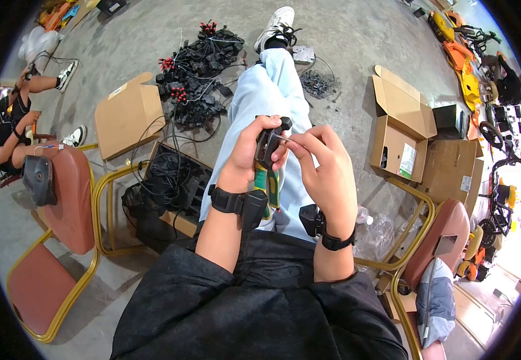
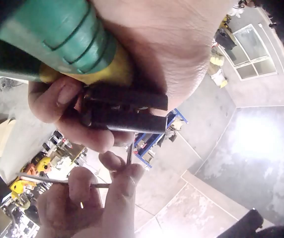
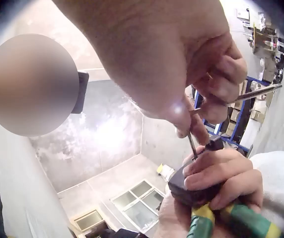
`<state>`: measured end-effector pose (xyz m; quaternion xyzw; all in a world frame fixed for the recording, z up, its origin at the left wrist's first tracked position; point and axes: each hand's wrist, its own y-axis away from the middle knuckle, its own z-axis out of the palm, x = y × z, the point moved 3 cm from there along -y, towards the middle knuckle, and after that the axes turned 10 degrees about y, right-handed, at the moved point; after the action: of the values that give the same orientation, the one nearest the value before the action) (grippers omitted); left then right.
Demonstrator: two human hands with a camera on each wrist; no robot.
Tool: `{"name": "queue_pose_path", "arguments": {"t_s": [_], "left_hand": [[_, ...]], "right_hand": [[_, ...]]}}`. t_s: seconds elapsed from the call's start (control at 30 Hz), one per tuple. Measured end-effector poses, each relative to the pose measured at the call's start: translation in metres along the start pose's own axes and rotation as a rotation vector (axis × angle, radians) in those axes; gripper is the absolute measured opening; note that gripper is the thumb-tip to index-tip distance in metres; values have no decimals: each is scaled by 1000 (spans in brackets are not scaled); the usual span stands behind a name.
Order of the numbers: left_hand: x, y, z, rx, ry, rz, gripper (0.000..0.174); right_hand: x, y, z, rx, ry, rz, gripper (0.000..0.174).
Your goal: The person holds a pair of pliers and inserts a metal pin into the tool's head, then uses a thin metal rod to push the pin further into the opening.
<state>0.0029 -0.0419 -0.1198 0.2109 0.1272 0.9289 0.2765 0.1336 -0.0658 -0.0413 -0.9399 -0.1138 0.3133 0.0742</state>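
In the head view my left hand (image 1: 243, 150) grips pliers by their blocky black head (image 1: 264, 151), the green-and-yellow handles (image 1: 270, 191) pointing back toward my body. My right hand (image 1: 330, 168) pinches a thin L-shaped metal rod (image 1: 282, 138) between thumb and fingers. Seen from the right wrist, the short leg of the rod (image 3: 192, 144) points down with its tip right at the black head (image 3: 194, 183), while the long leg (image 3: 261, 92) sticks out past the fingers. The left wrist view shows the slotted end of the head (image 2: 127, 113) close up.
Heaps of black parts and cables (image 1: 197, 78) lie on the floor ahead. Cardboard boxes stand left (image 1: 131, 117) and right (image 1: 401, 135). Chairs flank me, one on the left (image 1: 68, 204) and one on the right (image 1: 437, 240). Another person (image 1: 17, 120) sits at far left.
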Motion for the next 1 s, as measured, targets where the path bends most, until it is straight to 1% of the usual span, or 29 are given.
{"name": "queue_pose_path", "arguments": {"t_s": [0.07, 0.2, 0.27, 0.3, 0.37, 0.43, 0.5, 0.53, 0.57, 0.63, 0.7, 0.77, 0.8, 0.83, 0.9, 0.97, 1.0], "left_hand": [[1, 2, 2, 19, -44, -4, 31], [4, 1, 3, -18, -48, -1, 32], [4, 2, 4, -56, -25, -14, 32], [4, 3, 5, -58, -23, -8, 32], [5, 6, 10, -46, -13, 22, 32], [8, 11, 17, -67, -9, 37, 32], [9, 14, 24, -107, 37, -11, 32], [9, 16, 28, -106, 24, -5, 31], [7, 17, 31, -110, 24, -5, 31], [3, 21, 36, -177, -24, 2, 29], [1, 25, 46, -202, -28, -9, 27], [-2, 28, 51, -196, -6, -31, 25], [-3, 27, 52, -227, -6, -42, 23], [-4, 26, 52, -226, -4, -44, 23], [-9, 24, 54, -207, 24, -88, 23], [-12, 20, 55, -187, 60, -94, 23], [-13, 19, 54, -175, 59, -100, 22]], "right_hand": [[-1, -1, -1, 46, -24, -75, 7], [-4, 1, 0, 103, -22, -111, 8], [-8, 4, -3, 55, 16, -53, 9], [-11, 6, -4, 53, 19, -59, 9], [-14, 7, -6, 5, 0, -6, 10], [-23, 6, -12, 26, -9, -6, 9], [-25, 6, -16, -36, 43, 63, 9], [-26, 7, -18, 61, -23, 13, 9], [-29, 7, -21, 64, -21, 12, 9], [-33, 7, -29, 67, -101, 79, 10], [-31, 9, -33, 84, -101, 79, 11], [-33, 11, -41, 46, -113, 135, 9], [-31, 13, -42, 32, -104, 163, 8], [-29, 13, -44, 31, -103, 165, 8], [-27, 14, -49, 57, -70, 78, 8], [-22, 14, -51, 38, -44, 58, 10], [-21, 14, -52, 61, -34, 20, 12]]}}
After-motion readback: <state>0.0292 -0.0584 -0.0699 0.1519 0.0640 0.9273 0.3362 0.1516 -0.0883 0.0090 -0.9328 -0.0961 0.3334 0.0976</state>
